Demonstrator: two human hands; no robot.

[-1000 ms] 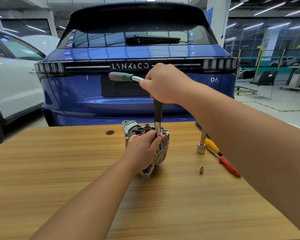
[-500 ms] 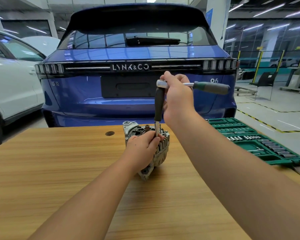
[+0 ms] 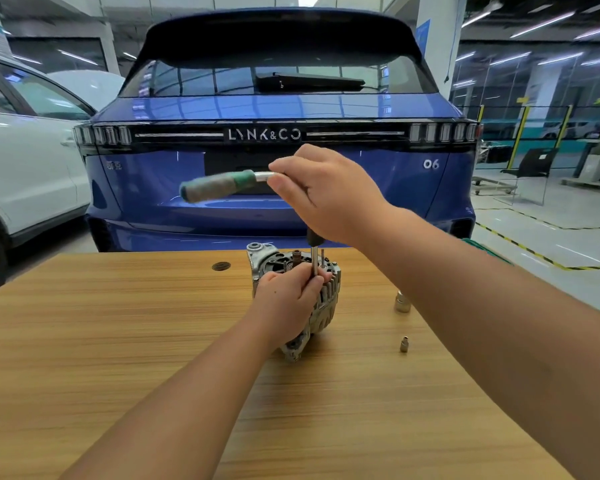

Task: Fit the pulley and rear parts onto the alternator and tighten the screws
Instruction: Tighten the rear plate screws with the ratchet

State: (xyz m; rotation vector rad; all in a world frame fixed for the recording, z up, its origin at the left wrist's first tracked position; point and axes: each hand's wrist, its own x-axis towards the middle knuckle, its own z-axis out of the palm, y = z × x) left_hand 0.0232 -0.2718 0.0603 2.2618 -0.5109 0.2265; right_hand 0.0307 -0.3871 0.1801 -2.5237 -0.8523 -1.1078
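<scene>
Bare table point(image 3: 125, 341) left of alternator point(image 3: 326, 303)

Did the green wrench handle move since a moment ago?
Yes. The ratchet handle swung from pointing right, near the car's 06 badge, to pointing left, past the right hand.

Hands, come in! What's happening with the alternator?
Right hand grips ratchet. Left hand pinches extension bar on alternator. Nothing blocking.

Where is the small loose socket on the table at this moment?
In the head view the small socket stands on the wooden table, right of the alternator and nearer the camera than the larger socket.
</scene>
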